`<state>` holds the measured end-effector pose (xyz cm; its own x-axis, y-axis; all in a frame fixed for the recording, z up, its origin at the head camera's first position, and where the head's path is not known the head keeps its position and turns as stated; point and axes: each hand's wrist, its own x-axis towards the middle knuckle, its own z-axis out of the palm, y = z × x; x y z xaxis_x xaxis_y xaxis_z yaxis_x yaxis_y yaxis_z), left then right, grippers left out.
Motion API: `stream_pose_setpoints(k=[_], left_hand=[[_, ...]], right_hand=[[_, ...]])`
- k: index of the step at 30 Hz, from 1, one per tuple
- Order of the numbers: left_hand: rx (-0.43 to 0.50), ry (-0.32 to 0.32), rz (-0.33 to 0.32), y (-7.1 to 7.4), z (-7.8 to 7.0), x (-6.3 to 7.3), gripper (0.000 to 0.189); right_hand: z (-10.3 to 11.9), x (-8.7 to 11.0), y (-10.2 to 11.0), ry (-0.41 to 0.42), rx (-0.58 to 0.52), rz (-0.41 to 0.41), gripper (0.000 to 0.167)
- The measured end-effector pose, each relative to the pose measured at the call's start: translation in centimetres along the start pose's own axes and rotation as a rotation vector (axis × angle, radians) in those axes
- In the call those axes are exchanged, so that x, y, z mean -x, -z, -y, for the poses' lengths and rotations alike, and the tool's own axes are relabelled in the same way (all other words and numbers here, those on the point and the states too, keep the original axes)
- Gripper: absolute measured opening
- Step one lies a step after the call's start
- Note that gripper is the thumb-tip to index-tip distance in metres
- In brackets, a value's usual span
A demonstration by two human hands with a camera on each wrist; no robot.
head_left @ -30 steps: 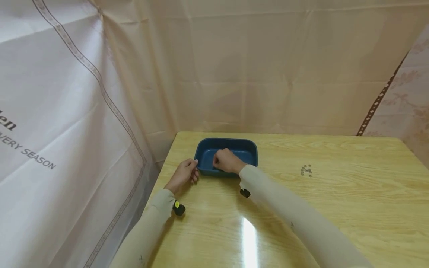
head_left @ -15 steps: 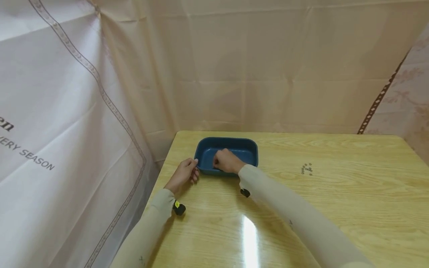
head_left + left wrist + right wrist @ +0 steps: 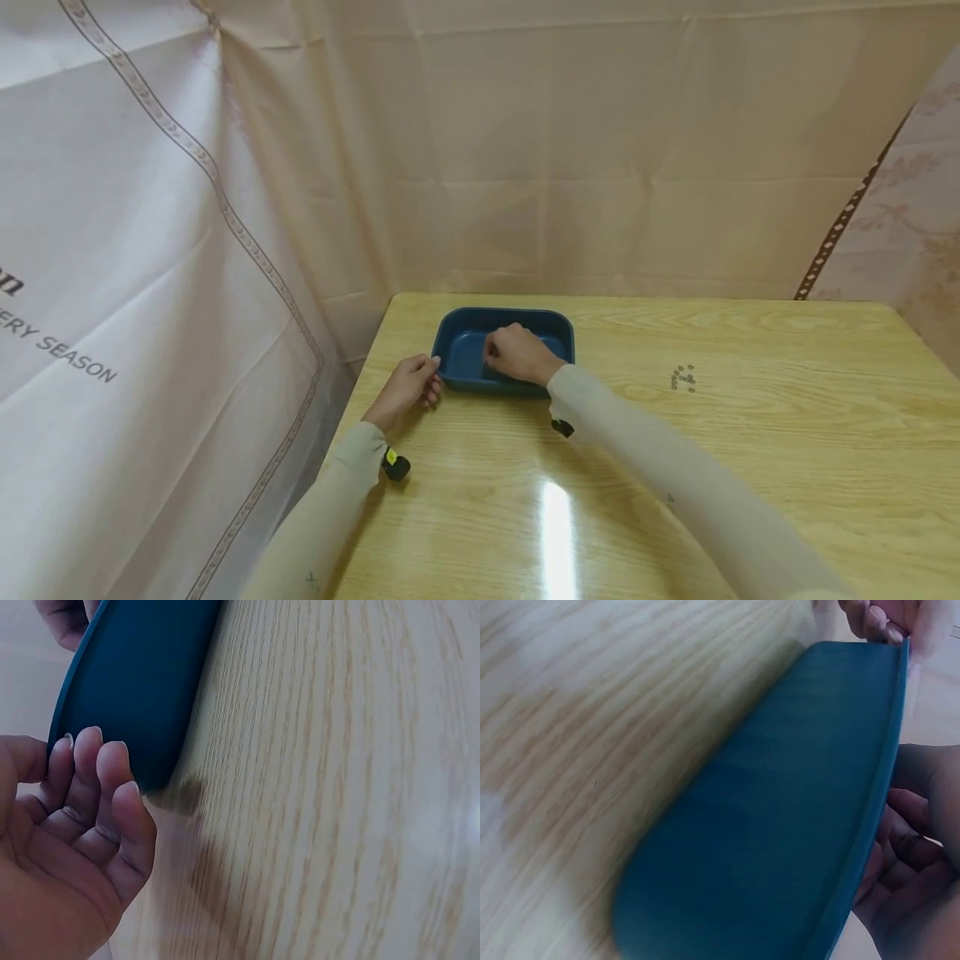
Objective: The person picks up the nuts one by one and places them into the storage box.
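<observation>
A deep blue rectangular tray (image 3: 463, 354) with rounded corners sits near the back left of the wooden table. My left hand (image 3: 408, 383) pinches its near left corner at the rim between thumb and index finger. In the left wrist view, the other fingers (image 3: 112, 761) curl beside the outer wall. My right hand (image 3: 525, 354) reaches over the near rim into the tray, fingers bent down toward its floor. Behind the tray wall in the right wrist view, its curled fingers (image 3: 904, 832) show only partly; I cannot tell whether they hold something small.
A small cluster of dark, tiny pieces (image 3: 683, 379) lies on the table to the right of the tray. Pale cloth (image 3: 525, 167) hangs behind the table and along its left side. Light reflects off the table's (image 3: 480, 517) near part.
My right hand has shifted slightly to the right within the tray. The left hand keeps its grip on the corner, and the head view has shifted a little.
</observation>
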<state>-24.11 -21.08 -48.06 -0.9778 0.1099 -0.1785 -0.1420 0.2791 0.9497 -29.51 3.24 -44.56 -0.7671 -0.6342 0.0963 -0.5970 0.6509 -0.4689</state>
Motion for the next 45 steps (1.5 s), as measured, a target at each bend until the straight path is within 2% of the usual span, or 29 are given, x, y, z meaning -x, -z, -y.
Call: stream_pose_setpoints(k=[9,19,30,37,45], left_hand=[[0.049,-0.010,0.002,-0.2,-0.1,0.1,0.036],[0.061,0.010,-0.007,-0.3,0.1,0.3,0.035],[0.048,-0.002,-0.011,-0.3,0.0,0.3,0.035],[0.072,-0.013,-0.003,-0.1,0.1,0.3,0.035],[0.049,-0.005,0.008,-0.2,0.1,0.1,0.038]], right_hand=[[-0.7,1.4,1.3,-0.029,0.021,-0.009,0.010],[-2.2,2.7,2.0,-0.009,0.010,-0.051,0.011],[-3.7,4.4,3.4,-0.022,0.033,-0.087,0.009],[-4.8,5.3,4.2,-0.031,0.050,-0.104,0.010],[-5.7,6.8,5.3,-0.053,0.077,-0.143,0.009]])
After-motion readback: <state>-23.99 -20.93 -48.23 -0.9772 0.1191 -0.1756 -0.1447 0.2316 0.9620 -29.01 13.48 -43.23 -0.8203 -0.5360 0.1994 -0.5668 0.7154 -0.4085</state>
